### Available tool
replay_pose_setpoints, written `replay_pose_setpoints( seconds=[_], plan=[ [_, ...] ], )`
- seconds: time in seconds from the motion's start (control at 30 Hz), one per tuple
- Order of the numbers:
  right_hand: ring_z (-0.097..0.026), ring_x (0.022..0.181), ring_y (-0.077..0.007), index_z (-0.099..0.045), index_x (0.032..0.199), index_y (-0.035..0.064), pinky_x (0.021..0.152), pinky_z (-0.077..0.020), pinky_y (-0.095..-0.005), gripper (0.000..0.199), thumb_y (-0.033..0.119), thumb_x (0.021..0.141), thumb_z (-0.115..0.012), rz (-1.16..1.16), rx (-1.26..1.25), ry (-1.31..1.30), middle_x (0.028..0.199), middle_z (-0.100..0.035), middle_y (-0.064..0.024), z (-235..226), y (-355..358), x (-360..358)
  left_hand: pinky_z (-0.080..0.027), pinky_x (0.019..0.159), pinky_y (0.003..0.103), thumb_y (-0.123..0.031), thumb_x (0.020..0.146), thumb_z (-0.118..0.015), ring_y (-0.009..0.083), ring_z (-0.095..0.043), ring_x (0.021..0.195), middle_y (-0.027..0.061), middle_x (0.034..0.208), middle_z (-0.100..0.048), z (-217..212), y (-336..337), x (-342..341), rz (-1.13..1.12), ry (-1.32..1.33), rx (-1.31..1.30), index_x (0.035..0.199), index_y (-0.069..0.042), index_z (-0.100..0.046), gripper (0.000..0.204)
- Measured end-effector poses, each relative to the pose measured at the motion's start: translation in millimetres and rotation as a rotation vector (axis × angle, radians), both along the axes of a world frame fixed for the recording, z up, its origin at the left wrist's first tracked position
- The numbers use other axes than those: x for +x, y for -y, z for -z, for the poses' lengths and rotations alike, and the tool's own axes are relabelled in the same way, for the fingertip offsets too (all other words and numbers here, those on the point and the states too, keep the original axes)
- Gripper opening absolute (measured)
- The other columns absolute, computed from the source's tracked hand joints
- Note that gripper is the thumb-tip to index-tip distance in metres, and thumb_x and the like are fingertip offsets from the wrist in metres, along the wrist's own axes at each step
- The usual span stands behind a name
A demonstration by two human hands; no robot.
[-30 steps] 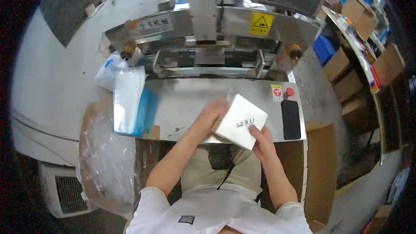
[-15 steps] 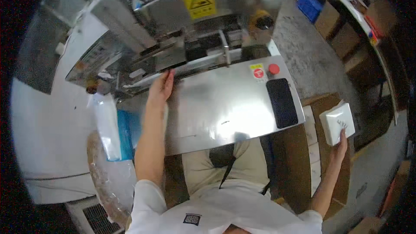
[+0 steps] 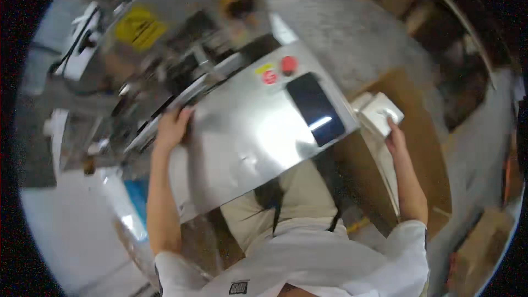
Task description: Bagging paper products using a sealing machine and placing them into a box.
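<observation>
My left hand (image 3: 175, 126) lies at the left end of the steel tabletop (image 3: 220, 154) of a machine, close to its slot. Its thumb stands apart from the blurred fingers, and I see nothing held in it. At the right, my right hand (image 3: 395, 133) grips a small, square, white wrapped packet (image 3: 383, 113) from its near side. The packet is over the open cardboard box (image 3: 426, 176), close by a row of white packets (image 3: 386, 173) along the box's left part. Whether it touches them I cannot tell.
A black phone (image 3: 314, 109) lies at the tabletop's right end, beside a red button (image 3: 289, 65). Behind the slot rises the machine's body with a yellow warning sign (image 3: 139, 27). A blue-and-white plastic package (image 3: 132, 203) is left of my left forearm. Shelving stands far right.
The view has swung, so the machine now appears tilted and further left. My right hand has brought the packet inward, from beyond the box's far right side to over the box. My left hand stays near the slot.
</observation>
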State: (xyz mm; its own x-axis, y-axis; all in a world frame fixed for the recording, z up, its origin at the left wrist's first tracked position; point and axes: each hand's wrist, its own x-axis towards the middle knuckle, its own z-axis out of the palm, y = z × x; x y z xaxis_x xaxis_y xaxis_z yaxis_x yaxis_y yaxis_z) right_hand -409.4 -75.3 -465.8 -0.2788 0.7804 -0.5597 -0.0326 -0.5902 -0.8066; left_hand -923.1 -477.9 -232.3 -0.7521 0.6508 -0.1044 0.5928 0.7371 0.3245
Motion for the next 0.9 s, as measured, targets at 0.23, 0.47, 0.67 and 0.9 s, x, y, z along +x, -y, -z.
replay_pose_setpoints(
  seconds=[0.23,0.47,0.67,0.9],
  plan=[
    [-0.057,0.056,-0.0157,-0.065,0.096,0.0014,0.048,-0.0431,-0.0287,0.055,0.056,0.085,-0.068,-0.297,-0.142,0.055,0.07,-0.062,-0.0057,73,20,-7,-0.043,0.097,0.043,-0.052,0.097,-0.042,0.0424,-0.058,0.112,0.0259,0.116,-0.063,24,22,-6,-0.082,0.178,-0.073,0.122,-0.001,-0.06,0.06],
    [-0.055,0.051,-0.0138,-0.062,0.077,0.0051,0.047,-0.0451,-0.0285,0.05,0.054,0.088,-0.065,-0.497,-0.078,0.36,0.065,-0.062,-0.0044,53,9,9,-0.043,0.098,0.041,-0.049,0.099,-0.041,0.039,-0.058,0.114,0.0239,0.117,-0.064,46,29,-25,-0.003,0.237,0.049,0.12,0.0,-0.062,0.057],
    [-0.055,0.069,-0.0142,-0.058,0.103,0.0064,0.066,-0.0513,-0.0332,0.037,0.041,0.093,-0.063,-0.433,-0.013,0.339,0.077,-0.057,-0.0031,-1,46,-18,-0.044,0.093,0.04,-0.042,0.1,-0.042,0.0375,-0.06,0.106,0.0242,0.111,-0.065,31,36,-36,-0.017,0.177,-0.032,0.115,0.004,-0.062,0.053],
    [-0.053,0.055,-0.0151,-0.065,0.089,0.0024,0.049,-0.0411,-0.0292,0.044,0.046,0.091,-0.063,-0.572,-0.038,0.277,0.07,-0.06,-0.0039,50,34,-4,-0.044,0.091,0.037,-0.039,0.098,-0.05,0.0304,-0.063,0.102,0.0222,0.104,-0.067,43,16,-6,0.014,0.104,0.349,0.115,0.003,-0.063,0.047]
  ],
)
